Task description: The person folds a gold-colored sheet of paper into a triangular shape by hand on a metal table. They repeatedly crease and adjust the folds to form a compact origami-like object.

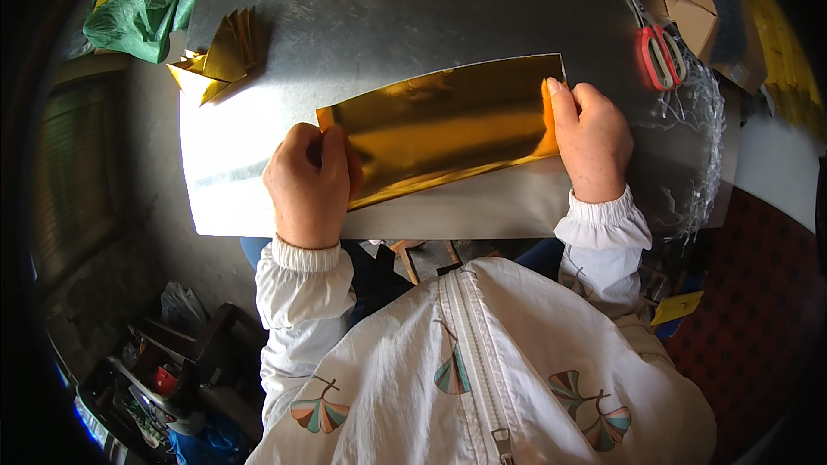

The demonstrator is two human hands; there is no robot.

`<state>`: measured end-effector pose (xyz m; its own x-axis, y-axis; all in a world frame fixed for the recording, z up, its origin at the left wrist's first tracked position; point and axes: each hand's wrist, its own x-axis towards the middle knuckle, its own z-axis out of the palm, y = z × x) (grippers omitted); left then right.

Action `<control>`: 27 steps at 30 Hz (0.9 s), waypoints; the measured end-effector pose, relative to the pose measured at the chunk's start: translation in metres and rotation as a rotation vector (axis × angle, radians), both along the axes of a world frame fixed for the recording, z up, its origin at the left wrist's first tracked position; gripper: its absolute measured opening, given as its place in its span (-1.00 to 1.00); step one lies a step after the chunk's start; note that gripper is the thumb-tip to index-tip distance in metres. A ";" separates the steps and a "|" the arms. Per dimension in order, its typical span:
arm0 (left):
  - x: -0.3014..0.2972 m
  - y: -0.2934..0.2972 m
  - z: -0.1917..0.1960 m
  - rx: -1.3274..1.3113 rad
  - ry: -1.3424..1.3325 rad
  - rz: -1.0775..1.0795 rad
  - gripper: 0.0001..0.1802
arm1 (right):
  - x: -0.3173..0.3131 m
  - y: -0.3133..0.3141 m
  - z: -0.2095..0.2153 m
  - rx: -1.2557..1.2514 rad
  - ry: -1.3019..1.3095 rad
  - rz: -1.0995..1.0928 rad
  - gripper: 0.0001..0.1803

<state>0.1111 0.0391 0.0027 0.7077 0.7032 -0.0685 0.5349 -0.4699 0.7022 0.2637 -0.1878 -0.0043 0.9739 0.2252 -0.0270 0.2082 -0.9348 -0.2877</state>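
A long sheet of shiny gold foil paper (pixel 448 133) is stretched between my two hands, above the near part of the metal table. My left hand (pixel 312 181) is closed on its left end, with most of the fingers curled out of sight behind the sheet. At the opposite end my right hand (pixel 593 139) pinches the paper, thumb lying on the front near the upper corner. The sheet bows slightly, and its right end sits higher than its left. A folded gold paper piece (pixel 222 56) with pointed layers rests at the table's far left.
Scissors with red handles (pixel 662 56) lie at the far right, beside a tangle of clear plastic strands (pixel 708 146). A cardboard box (pixel 689 0) stands behind them. Green plastic (pixel 142 17) is at the back left corner of the metal table (pixel 413 9). A dark cart (pixel 172 370) holds odds and ends, lower left.
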 end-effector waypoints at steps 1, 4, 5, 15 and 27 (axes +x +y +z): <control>0.000 0.000 0.000 0.011 0.000 -0.002 -0.74 | 0.000 0.001 -0.001 0.034 -0.020 0.005 -0.53; -0.001 -0.001 0.001 -0.052 0.025 0.021 -0.74 | 0.000 0.001 -0.001 0.048 -0.039 0.006 -0.52; -0.001 -0.001 0.001 -0.075 0.014 0.023 -0.74 | 0.000 0.001 0.000 0.011 -0.017 0.006 -0.52; 0.002 -0.002 0.004 -0.068 -0.008 0.011 -0.77 | 0.000 0.000 -0.004 0.038 -0.066 -0.002 -0.50; -0.001 0.003 0.000 -0.034 -0.024 0.061 -0.79 | 0.003 0.003 -0.002 -0.038 0.049 -0.049 -0.50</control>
